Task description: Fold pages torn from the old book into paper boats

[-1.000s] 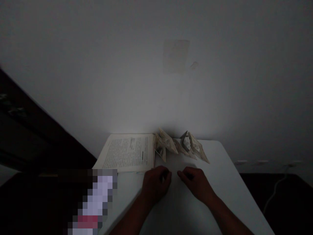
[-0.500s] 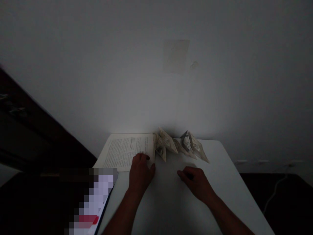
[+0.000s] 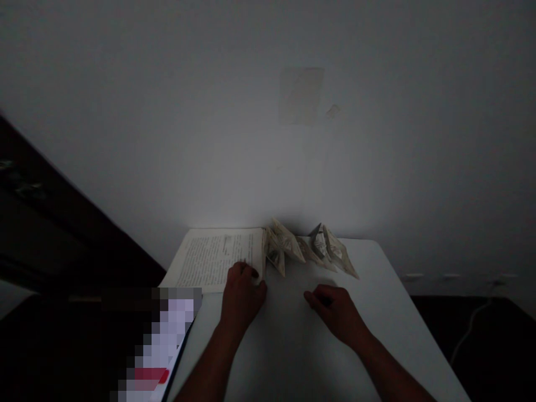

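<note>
My left hand [image 3: 243,293] lies over the near right corner of an open book [image 3: 209,257] with printed pages. Its fingers rest on the page, bent a little, and the thumb stands apart by the book's right edge. My right hand [image 3: 333,307] rests on the white table [image 3: 288,346], fingers curled in against the thumb, with nothing visible in them. Beyond the hands, several folded paper boats [image 3: 288,243] made from printed sheets sit in a cluster. The leftmost touches or nearly touches the book; the rightmost paper boat [image 3: 339,251] leans to the right.
A screen-like device [image 3: 167,335], partly blurred out, lies along the table's left edge. The wall [image 3: 234,167] stands right behind the table. A dark door [image 3: 50,212] is at the left, and a pale cable [image 3: 471,324] hangs at the right.
My left hand has shifted very slightly to the right at the book's corner. My right hand, the book and the paper boats have stayed in place.
</note>
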`<action>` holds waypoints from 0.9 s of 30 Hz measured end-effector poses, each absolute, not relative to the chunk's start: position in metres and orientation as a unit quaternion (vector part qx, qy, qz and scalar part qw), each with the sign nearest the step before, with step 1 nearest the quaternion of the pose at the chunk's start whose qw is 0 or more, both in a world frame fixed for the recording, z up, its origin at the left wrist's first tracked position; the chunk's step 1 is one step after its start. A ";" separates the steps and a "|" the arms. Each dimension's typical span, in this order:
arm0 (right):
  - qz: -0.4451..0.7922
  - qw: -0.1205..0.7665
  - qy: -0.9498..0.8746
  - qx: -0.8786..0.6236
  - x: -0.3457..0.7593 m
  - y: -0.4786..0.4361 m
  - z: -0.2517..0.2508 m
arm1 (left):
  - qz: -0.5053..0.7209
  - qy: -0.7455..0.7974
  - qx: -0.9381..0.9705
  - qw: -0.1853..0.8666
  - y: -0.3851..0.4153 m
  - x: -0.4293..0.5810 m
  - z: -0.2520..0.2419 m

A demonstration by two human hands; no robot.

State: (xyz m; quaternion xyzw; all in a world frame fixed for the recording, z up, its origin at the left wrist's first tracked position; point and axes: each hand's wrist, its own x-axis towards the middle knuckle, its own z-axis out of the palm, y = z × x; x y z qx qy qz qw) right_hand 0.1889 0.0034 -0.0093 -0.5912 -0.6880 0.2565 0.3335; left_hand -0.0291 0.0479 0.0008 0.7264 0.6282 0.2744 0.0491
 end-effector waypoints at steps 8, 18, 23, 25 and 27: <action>0.279 0.325 -0.679 -0.597 0.189 0.004 -0.010 | 0.259 0.655 0.707 0.064 0.050 -0.031 0.009; 0.282 0.326 -0.682 -0.591 0.190 0.003 -0.012 | 0.261 0.698 0.664 0.070 0.055 -0.045 0.015; 0.278 0.321 -0.683 -0.594 0.190 0.004 -0.011 | 0.319 0.690 0.644 0.079 0.055 -0.048 0.018; 0.276 0.322 -0.684 -0.594 0.190 0.004 -0.010 | 0.355 0.684 0.633 0.080 0.054 -0.048 0.020; 0.279 0.324 -0.680 -0.595 0.190 0.004 -0.008 | 0.398 0.672 0.619 0.082 0.052 -0.047 0.022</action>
